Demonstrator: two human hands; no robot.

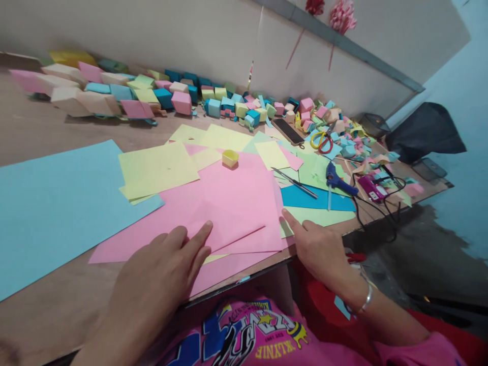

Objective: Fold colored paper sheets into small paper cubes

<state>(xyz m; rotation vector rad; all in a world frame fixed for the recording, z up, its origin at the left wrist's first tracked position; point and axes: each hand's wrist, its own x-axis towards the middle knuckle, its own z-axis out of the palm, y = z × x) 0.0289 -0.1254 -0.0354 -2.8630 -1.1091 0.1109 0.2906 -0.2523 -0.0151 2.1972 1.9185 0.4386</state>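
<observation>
Head view: the pink sheet [244,195] lies on the table [38,323] in front of the person, with a raised fold along its near side. The left hand [168,264] is loosely unclenched, its index finger stretched out and resting on that sheet, the other fingers bent. The right hand [318,249] (a bracelet [368,297] circles its wrist) is relaxed too, its index finger pointing at the sheet's right edge; whether the tip touches the paper, I cannot tell. A small yellow paper cup [230,158] stands on the far part of the pink sheet. Pale yellow sheets [158,168] lie to its left, and a large light-blue sheet [57,203] lies farther left. On the right are a slim metal tool [295,183], a blue glue gun [339,180] and a purple box [371,188] with a cable. Behind them lie a phone [287,132], scissors [322,141] and many folded paper blocks [182,102].
</observation>
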